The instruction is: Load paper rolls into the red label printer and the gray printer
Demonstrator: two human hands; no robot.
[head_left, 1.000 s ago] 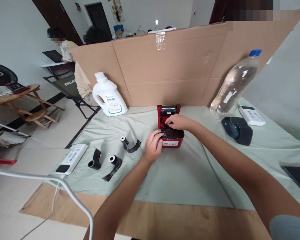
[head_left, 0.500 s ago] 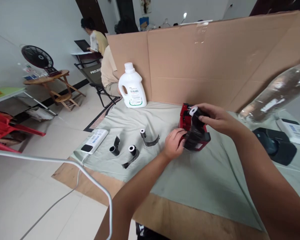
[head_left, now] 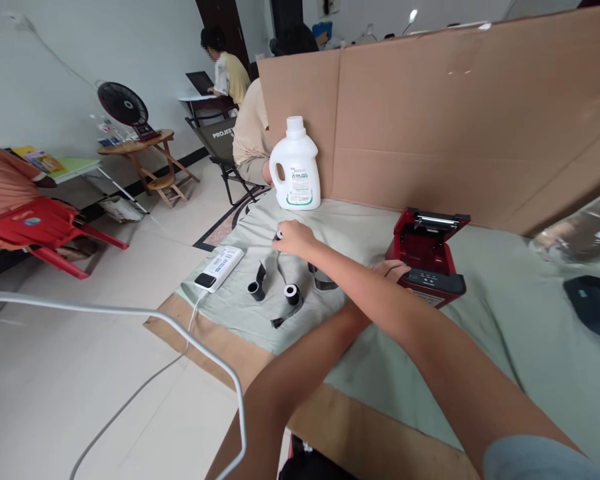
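At the left-middle of the cloth, my right hand (head_left: 296, 239) is closed around a small black roll (head_left: 279, 235) with a white end. Only its edge shows past the fingers. My right arm crosses over my left forearm. My left hand (head_left: 391, 271) grips the near left side of a small red and black printer (head_left: 433, 283), its fingers partly hidden. The printer's lid (head_left: 443, 223) stands raised over a red inside. Nearer me lie a black roll with a white core (head_left: 291, 294) and another dark roll (head_left: 256, 290), strips trailing. A loose black strip (head_left: 323, 280) curls behind my right forearm.
A white detergent bottle (head_left: 296, 170) stands at the back before a cardboard wall (head_left: 430, 127). A white power bank (head_left: 219, 268) with a cable lies left. At the right are a dark device (head_left: 597, 310) and a clear plastic-wrapped bundle (head_left: 583, 223). People sit beyond.
My right hand has moved left from the printer to the rolls' area, carrying a black roll out of it. My left hand stays at the printer. The view has turned left.
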